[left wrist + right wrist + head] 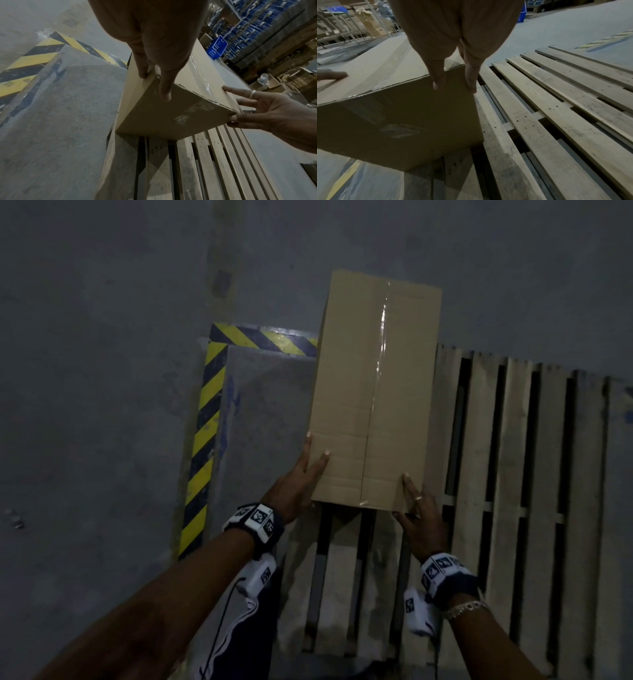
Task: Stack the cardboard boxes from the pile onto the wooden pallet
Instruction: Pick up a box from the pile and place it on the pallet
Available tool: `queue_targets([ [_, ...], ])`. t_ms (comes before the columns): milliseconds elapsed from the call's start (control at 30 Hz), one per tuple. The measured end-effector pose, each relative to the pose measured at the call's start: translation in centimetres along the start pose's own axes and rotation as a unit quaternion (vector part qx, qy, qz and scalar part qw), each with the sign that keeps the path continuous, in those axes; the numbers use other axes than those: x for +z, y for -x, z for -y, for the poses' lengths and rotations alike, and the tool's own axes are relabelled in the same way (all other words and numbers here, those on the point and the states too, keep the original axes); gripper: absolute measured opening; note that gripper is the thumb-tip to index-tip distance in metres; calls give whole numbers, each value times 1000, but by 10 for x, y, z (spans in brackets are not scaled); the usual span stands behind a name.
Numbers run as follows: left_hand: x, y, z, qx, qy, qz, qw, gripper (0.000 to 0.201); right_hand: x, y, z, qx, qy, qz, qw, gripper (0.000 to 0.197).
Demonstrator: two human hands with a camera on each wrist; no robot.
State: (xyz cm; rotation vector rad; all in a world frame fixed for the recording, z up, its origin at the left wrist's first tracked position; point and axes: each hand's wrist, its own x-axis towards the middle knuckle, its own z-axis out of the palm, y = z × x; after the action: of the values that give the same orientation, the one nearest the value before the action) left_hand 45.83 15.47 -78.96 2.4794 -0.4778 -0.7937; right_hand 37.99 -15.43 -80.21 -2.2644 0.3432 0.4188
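Observation:
A long brown cardboard box (pixel 373 392) (pixel 171 115) (pixel 393 121), taped along its top seam, lies lengthwise over the left slats of the wooden pallet (pixel 513 474) (pixel 214 162) (pixel 556 108). Whether its near end rests on the slats or hovers just above them is unclear. My left hand (pixel 313 463) (pixel 161 75) holds the near left corner with straight fingers, thumb on the end face. At the near right corner is my right hand (pixel 416 508) (pixel 267 108) (pixel 455 83), fingers spread and straight, thumb pressing the corner.
Yellow-and-black hazard tape (pixel 205 422) (pixel 34 60) marks the grey concrete floor left of the pallet. Bare slats stretch to the right of the box. Far off stand shelves of blue packs (pixel 257 27), a blue sign (pixel 217 47) and loose cartons (pixel 368 23).

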Motion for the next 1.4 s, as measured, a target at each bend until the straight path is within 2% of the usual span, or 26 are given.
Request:
queue_targets([
  [167,9,3,8,19,77,-23,997,117,-1,3,1,-16,3,-3,1000,84],
  [267,8,0,10,15,81,-39,996,111,1,2,1,-11,-3,-18,1000,75],
  [533,12,2,11,37,82,-64,994,109,7,4,-3,-12,-29,-40,999,71],
  [700,16,8,9,59,75,-57,994,104,7,13,-4,-13,-47,-55,997,68],
  [867,21,10,6,55,69,-44,995,105,2,18,2,-4,-29,-35,999,67],
  [1000,19,16,-6,26,42,-38,998,100,-5,24,14,23,11,-15,1000,71],
  [1133,9,34,-22,20,-11,-51,998,88,-16,43,27,4,32,-37,999,70],
  [1400,-44,94,-97,33,-25,-76,996,72,-59,91,93,-24,73,10,997,77],
])
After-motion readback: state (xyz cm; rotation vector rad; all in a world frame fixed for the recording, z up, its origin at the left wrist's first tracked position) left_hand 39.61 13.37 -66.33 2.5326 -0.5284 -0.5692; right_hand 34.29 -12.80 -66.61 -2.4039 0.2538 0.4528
